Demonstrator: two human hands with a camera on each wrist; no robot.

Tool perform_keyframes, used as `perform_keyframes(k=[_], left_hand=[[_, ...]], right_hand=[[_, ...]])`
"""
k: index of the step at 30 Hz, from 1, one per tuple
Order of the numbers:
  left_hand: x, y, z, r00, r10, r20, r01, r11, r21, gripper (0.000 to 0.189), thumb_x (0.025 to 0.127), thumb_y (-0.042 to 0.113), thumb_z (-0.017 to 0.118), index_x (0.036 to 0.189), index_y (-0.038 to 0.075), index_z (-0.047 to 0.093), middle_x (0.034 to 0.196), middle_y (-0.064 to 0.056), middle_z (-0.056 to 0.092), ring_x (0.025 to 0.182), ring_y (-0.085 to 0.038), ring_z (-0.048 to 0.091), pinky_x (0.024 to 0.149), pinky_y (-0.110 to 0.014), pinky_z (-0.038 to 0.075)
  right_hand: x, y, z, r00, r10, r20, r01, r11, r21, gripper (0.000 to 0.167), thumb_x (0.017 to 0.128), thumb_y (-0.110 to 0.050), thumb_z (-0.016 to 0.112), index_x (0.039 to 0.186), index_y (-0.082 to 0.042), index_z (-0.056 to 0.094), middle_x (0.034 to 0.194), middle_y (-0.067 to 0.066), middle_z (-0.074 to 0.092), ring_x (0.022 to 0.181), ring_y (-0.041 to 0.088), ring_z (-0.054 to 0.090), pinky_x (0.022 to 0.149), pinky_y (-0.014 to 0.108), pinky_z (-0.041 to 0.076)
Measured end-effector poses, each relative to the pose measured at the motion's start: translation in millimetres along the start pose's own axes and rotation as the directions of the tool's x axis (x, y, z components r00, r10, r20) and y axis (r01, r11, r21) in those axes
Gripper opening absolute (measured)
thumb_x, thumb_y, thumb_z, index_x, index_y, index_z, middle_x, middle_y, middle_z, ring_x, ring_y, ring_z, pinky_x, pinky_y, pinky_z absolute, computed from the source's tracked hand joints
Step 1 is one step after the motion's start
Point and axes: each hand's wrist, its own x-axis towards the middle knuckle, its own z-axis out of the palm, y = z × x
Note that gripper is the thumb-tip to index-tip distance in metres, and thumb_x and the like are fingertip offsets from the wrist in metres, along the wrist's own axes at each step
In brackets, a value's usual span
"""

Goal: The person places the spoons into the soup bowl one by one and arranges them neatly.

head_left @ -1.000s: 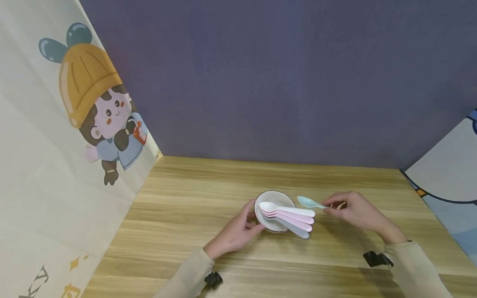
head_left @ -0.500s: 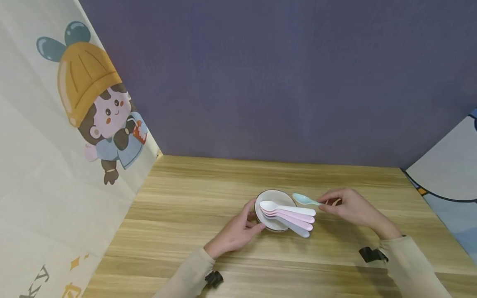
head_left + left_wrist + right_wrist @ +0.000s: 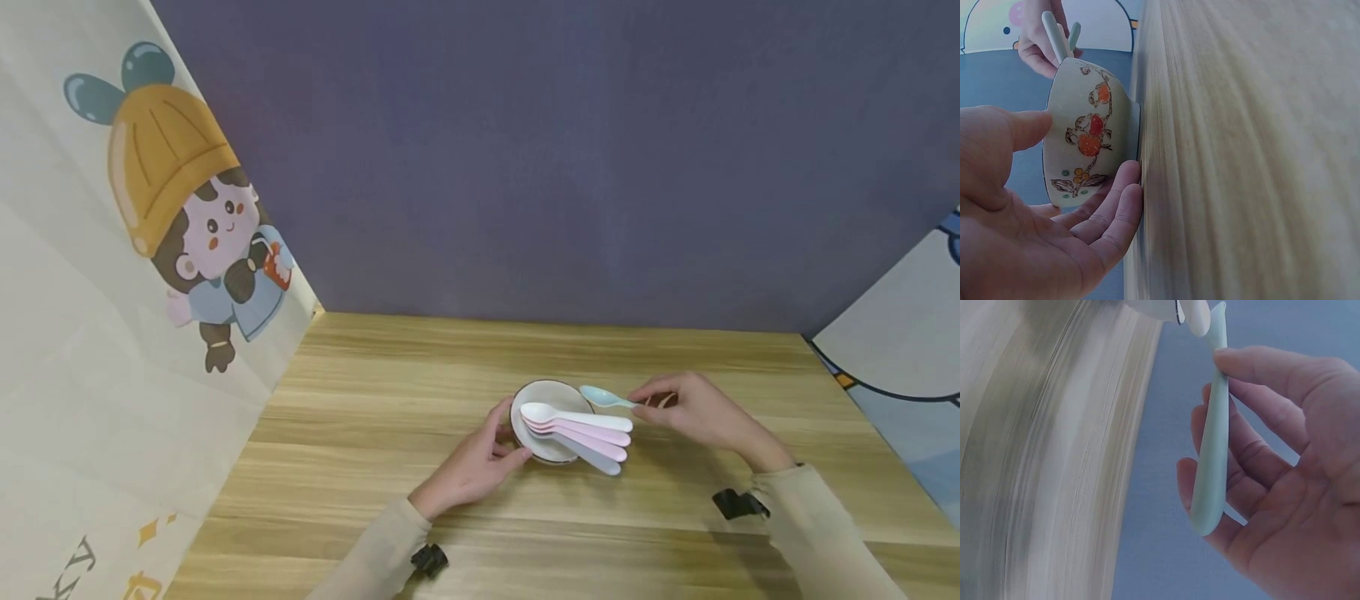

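Observation:
A small pale bowl [image 3: 549, 393] with a dark rim stands on the table; birds and leaves are painted on its outside [image 3: 1088, 134]. My left hand [image 3: 474, 468] holds it from the left, thumb at the rim and fingers round the lower side. Several plastic spoons [image 3: 592, 423], white, pink and grey, lie nested in the bowl with their handles over its right edge. Between thumb and fingers, my right hand [image 3: 697, 410] pinches a mint-green spoon [image 3: 1213, 450] by the handle. Its tip points left and overlaps the bowl's right rim in the head view.
The wood-grain table [image 3: 390, 367] reaches back to a plain dark blue panel [image 3: 525, 167]. On the left stands a pale panel with a cartoon figure [image 3: 217, 225], and another printed panel [image 3: 892, 325] closes off the right side.
My right hand has moved left and slightly away from me, carrying the mint-green spoon from beside the bowl to its right rim. The left hand and the bowl have stayed nearly still.

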Motion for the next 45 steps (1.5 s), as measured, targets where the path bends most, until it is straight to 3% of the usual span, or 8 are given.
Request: perform_keyframes(k=[19,28,37,45], left_hand=[[-0.7,-0.1,0.3,1.0,-0.006,0.006,0.006,1.0,-0.001,0.082,0.106,0.04,0.066,0.171,0.022,0.02,0.153,-0.019,0.059,0.112,-0.02,0.073,0.091,-0.03,0.062],[-1.0,2.1,-0.2,1.0,-0.007,0.005,0.007,1.0,-0.008,0.082,0.106,0.039,0.066,0.171,0.022,0.02,0.153,-0.02,0.058,0.114,-0.022,0.073,0.093,-0.033,0.062],[-2.5,1.9,-1.6,1.0,0.001,0.002,-0.001,1.0,-0.013,0.082,0.106,0.038,0.067,0.171,0.021,0.021,0.152,-0.022,0.058,0.112,-0.022,0.073,0.091,-0.032,0.062],[-2.6,0.3,-1.1,1.0,-0.009,0.005,0.009,1.0,-0.006,0.083,0.106,0.04,0.067,0.171,0.019,0.02,0.151,-0.02,0.059,0.111,-0.02,0.073,0.09,-0.029,0.062]], right_hand=[[13.0,-10,6,0.999,-0.02,0.039,0.018,0.999,0.032,0.019,0.094,-0.023,0.082,0.11,-0.013,0.084,0.093,-0.004,0.076,0.082,0.008,0.065,0.07,0.024,0.057],[22.6,-18,9,0.997,-0.037,0.065,0.035,0.999,0.03,0.02,0.095,-0.024,0.082,0.111,-0.013,0.083,0.1,-0.002,0.08,0.084,0.015,0.068,0.072,0.024,0.058],[32.3,-23,16,0.993,-0.1,0.056,0.099,0.995,0.027,0.017,0.093,-0.022,0.084,0.107,-0.012,0.085,0.106,0.003,0.081,0.084,0.008,0.067,0.073,0.023,0.058],[39.4,-27,22,0.99,-0.111,0.082,0.109,0.994,0.022,0.015,0.093,-0.017,0.082,0.107,-0.012,0.085,0.108,0.004,0.081,0.086,0.01,0.067,0.072,0.023,0.057]])
